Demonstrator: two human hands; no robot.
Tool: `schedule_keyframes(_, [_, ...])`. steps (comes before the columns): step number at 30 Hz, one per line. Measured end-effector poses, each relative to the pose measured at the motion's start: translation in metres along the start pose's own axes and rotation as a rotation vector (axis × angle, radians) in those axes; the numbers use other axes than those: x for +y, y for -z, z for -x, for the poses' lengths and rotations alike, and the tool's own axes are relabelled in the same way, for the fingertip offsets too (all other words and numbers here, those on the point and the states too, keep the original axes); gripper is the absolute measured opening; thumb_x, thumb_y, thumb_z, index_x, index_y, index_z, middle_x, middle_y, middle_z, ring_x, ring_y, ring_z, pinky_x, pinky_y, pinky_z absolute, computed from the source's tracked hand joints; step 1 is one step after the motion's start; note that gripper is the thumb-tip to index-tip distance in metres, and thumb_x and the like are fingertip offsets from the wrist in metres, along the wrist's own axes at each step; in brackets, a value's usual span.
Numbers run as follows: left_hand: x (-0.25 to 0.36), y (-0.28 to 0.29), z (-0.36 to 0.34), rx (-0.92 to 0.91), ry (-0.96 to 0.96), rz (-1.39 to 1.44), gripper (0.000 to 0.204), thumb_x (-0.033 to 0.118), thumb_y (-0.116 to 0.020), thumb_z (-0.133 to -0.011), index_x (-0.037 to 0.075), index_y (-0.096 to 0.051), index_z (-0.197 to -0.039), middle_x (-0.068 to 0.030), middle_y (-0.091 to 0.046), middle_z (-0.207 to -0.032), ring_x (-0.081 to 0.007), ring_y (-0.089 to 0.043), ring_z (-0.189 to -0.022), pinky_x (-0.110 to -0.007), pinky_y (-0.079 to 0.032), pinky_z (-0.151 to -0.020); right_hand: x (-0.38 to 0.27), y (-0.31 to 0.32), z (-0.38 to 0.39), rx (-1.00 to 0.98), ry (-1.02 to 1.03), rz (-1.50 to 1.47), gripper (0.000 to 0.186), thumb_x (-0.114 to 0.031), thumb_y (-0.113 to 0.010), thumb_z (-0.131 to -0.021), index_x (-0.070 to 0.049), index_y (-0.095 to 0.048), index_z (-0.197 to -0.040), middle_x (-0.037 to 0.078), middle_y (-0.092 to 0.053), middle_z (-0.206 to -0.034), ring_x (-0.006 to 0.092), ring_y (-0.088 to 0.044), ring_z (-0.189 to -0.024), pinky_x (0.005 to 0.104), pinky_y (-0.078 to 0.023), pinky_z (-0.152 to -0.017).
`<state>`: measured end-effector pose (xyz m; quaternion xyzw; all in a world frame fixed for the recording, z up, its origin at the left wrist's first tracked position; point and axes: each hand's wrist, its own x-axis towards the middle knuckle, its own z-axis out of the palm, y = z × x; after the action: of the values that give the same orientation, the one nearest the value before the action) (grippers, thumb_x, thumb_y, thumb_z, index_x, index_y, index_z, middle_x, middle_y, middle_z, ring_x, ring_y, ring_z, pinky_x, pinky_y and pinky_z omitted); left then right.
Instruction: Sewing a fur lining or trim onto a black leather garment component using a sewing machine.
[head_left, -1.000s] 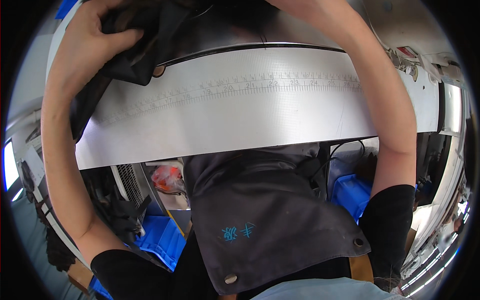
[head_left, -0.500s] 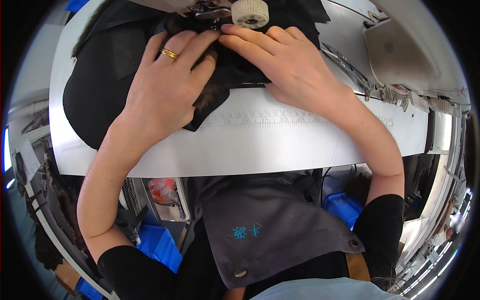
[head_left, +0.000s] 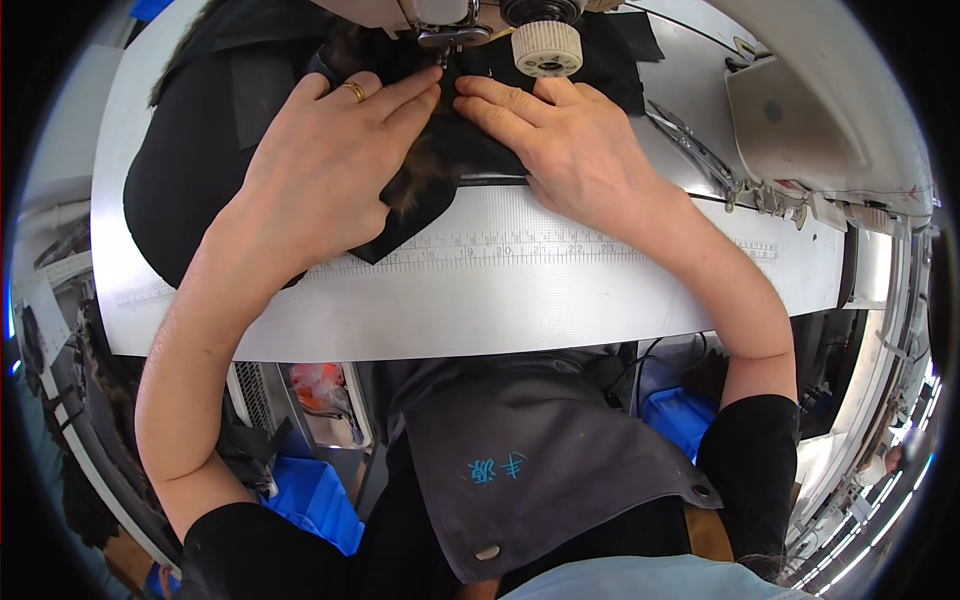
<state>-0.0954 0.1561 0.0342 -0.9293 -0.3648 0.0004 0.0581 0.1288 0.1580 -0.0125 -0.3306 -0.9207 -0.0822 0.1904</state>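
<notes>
- Left hand presses flat on cloth, fingers apart.
- Right hand likewise; its fingertips now stand farther from the left ones.

Your left hand and right hand lie on black fabric near the sewing machine's presser foot.

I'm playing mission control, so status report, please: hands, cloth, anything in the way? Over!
Left hand, right hand: both on black fabric. Fabric: under sewing machine head. Scissors: off to the right, seemingly not blocking.
</notes>
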Motion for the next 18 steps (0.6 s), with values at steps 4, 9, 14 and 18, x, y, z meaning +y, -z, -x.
schedule_keyframes(4, [-0.002, -0.0023, -0.0004, 0.018, 0.015, 0.009, 0.056, 0.0, -0.059, -0.062, 0.0, -0.06, -0.118, -0.0043, -0.058, -0.129, -0.0187, -0.056, -0.101, -0.031, -0.039, -0.083, 0.0006, 0.001, -0.0013, -0.019, -0.023, -0.03, 0.037, -0.005, -0.061, -0.069, -0.007, -0.065, -0.105, 0.001, -0.064, -0.118, 0.0177, -0.056, -0.079, 0.0287, -0.049, -0.062])
schedule_keyframes(9, [-0.0048, -0.0058, -0.0013, 0.071, -0.003, -0.023, 0.05, 0.0, -0.06, -0.063, 0.002, -0.064, -0.113, -0.0031, -0.062, -0.122, -0.0178, -0.056, -0.1, -0.032, -0.038, -0.086, 0.0004, 0.0064, -0.0052, -0.037, -0.015, -0.049, 0.035, -0.002, -0.062, -0.066, -0.007, -0.065, -0.101, 0.001, -0.064, -0.116, 0.0192, -0.058, -0.078, 0.0299, -0.052, -0.06])
schedule_keyframes(14, [-0.0033, -0.0086, -0.0026, 0.114, -0.018, -0.021, 0.045, 0.003, -0.061, -0.066, 0.002, -0.065, -0.11, -0.0024, -0.063, -0.119, -0.0169, -0.056, -0.1, -0.032, -0.038, -0.087, 0.0007, 0.0056, -0.004, -0.035, -0.032, -0.064, 0.033, -0.002, -0.062, -0.067, -0.007, -0.065, -0.099, 0.002, -0.064, -0.115, 0.0212, -0.059, -0.079, 0.0321, -0.053, -0.062])
schedule_keyframes(18, [-0.0036, -0.0089, -0.0017, 0.137, -0.023, -0.04, 0.042, 0.004, -0.063, -0.067, 0.003, -0.065, -0.108, -0.0026, -0.064, -0.118, -0.017, -0.056, -0.101, -0.032, -0.038, -0.088, -0.0007, 0.0077, -0.0059, -0.047, -0.038, -0.07, 0.033, -0.003, -0.062, -0.066, -0.007, -0.065, -0.098, 0.002, -0.064, -0.115, 0.0211, -0.059, -0.08, 0.0321, -0.053, -0.062])
